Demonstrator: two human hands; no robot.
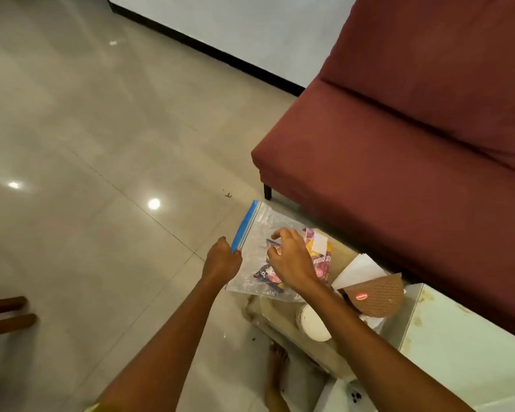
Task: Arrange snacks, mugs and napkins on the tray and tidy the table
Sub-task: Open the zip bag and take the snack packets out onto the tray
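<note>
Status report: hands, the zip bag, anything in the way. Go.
Left hand pinching blue zip edge of clear bag. Right hand curled over snack packets in the bag, grip unclear. Brown cup and napkins crowd the right side.

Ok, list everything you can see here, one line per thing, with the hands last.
zip bag: one, clear with a blue seal strip, held over the table's left end
snack packets: several, purple, yellow and red, inside the zip bag; exact count unclear
napkins: a few, white, on the table right of the bag
brown paper cup: one, lying on its side by the napkins
white cup: one, lying on its side at the table's near edge
table: one, glass-topped, lower right
sofa: one, dark red, behind the table
floor: glossy beige tiles
left hand: pinching the bag's blue strip
right hand: fingers curled on the bag, over the packets
</note>
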